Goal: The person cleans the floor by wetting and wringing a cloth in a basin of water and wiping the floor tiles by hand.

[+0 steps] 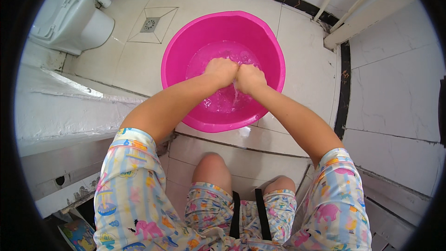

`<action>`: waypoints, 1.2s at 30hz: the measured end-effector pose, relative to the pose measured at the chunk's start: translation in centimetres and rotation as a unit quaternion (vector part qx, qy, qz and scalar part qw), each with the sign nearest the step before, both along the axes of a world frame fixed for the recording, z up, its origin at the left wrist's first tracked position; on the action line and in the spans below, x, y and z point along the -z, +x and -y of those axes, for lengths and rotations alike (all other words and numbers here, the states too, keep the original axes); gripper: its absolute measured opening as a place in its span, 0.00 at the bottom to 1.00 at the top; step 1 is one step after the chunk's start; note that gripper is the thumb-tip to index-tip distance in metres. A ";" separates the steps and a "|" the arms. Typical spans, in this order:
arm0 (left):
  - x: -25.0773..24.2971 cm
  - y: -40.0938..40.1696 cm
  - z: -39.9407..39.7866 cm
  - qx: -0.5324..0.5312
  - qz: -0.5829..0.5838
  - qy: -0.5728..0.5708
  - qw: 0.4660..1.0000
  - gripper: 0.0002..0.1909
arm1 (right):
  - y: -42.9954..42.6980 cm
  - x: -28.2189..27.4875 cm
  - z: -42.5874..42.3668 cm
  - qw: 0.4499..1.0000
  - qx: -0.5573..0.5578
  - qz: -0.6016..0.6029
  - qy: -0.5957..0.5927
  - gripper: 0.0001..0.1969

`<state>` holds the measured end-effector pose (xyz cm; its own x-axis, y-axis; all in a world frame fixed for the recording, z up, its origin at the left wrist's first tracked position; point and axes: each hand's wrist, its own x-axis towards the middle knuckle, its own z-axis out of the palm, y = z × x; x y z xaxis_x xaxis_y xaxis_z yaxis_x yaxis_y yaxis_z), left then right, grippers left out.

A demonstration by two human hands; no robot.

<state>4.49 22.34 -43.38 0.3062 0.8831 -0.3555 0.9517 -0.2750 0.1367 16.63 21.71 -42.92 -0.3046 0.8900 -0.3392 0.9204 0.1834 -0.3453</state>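
A round pink plastic basin (223, 125) stands on the tiled floor in front of me. Shallow water (202, 55) lies in its bottom, rippled and splashing. Over the middle of the basin, my left hand (223, 70) and my right hand (250, 77) are curled into fists and pressed against each other. Water trickles down from beneath them into the basin. The fingers are turned away from view, so whatever may be gripped in them is hidden.
A white toilet (80, 24) stands at the far left, with a square floor drain (150, 24) between it and the basin. White pipes (355, 1) run down at the upper right. A whitish ledge (76, 115) borders my left side; a tiled wall (393, 94) rises at right.
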 end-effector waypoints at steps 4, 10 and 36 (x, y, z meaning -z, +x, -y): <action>0.0 0.1 -0.4 0.197 0.018 0.081 0.977 0.07 | 0.6 4.5 0.7 0.992 -0.024 -0.127 0.012 0.11; -0.4 -0.1 -0.6 0.346 0.022 0.130 0.929 0.07 | 0.2 1.1 4.1 0.775 0.342 -0.412 -0.335 0.03; 2.6 16.2 16.3 -0.207 0.444 -0.175 0.854 0.15 | 26.0 5.7 18.9 0.847 0.348 -0.395 0.076 0.11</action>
